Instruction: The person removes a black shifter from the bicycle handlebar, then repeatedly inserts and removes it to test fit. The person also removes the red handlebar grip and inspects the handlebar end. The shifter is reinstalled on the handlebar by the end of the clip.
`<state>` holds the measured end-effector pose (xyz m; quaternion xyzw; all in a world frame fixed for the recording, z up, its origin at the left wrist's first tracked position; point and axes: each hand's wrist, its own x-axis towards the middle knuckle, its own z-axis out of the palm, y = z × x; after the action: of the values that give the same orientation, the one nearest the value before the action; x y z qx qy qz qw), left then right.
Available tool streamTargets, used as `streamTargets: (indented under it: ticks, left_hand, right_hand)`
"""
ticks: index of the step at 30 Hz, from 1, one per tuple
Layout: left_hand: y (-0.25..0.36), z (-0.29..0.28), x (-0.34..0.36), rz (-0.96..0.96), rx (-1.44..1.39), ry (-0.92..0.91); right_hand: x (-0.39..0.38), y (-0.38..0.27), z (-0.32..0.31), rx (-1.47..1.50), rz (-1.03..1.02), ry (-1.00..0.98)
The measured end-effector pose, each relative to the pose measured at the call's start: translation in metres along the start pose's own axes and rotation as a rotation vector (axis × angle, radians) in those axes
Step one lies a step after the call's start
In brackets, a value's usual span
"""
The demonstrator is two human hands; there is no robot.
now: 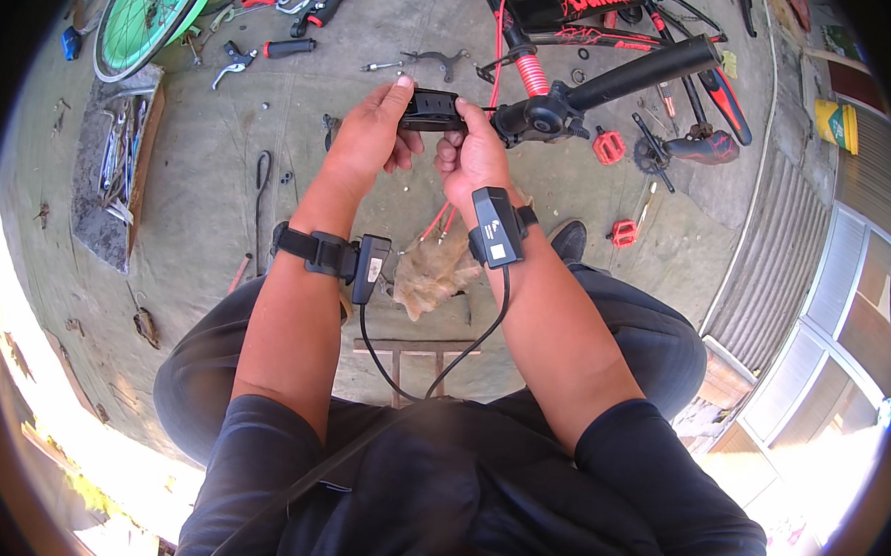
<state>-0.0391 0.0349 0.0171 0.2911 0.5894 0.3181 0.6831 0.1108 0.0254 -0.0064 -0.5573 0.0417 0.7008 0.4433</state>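
Note:
My left hand [377, 131] grips the left end of a black slotted rectangular part [431, 108], with the thumb on top and fingers curled below. My right hand [471, 150] holds its right end, thumb raised against it and fingers curled. Just right of the part is a black bicycle tube with a joint [542, 113], red spring-like coils [532, 75] above it. Red cables [440, 218] hang below my hands toward a tan rag [431, 272]. Black strapped devices with wires sit on my left wrist [370, 270] and right forearm [495, 231].
A bicycle frame [566, 15] lies at the top right, near red pedals [608, 146] and a crankset [650, 158]. A green-rimmed wheel [154, 17], brake levers [236, 65] and a tray of tools [123, 155] lie left. A yellow container [837, 126] stands at the right edge.

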Motion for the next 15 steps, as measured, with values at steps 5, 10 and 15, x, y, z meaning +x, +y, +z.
streamTargets:
  ticks: [5,10,15]
  left_hand:
    - [-0.004,-0.005,0.000,0.080,-0.118,-0.074]
    - [-0.010,-0.006,0.005,0.134,-0.105,-0.040]
    - [-0.014,-0.004,0.009,0.139,-0.134,-0.026]
  right_hand:
    - [-0.002,-0.005,0.003,0.060,0.022,-0.125]
    - [0.000,-0.005,0.005,0.116,0.035,-0.137]
    - [-0.007,0.001,-0.002,0.055,-0.019,-0.179]
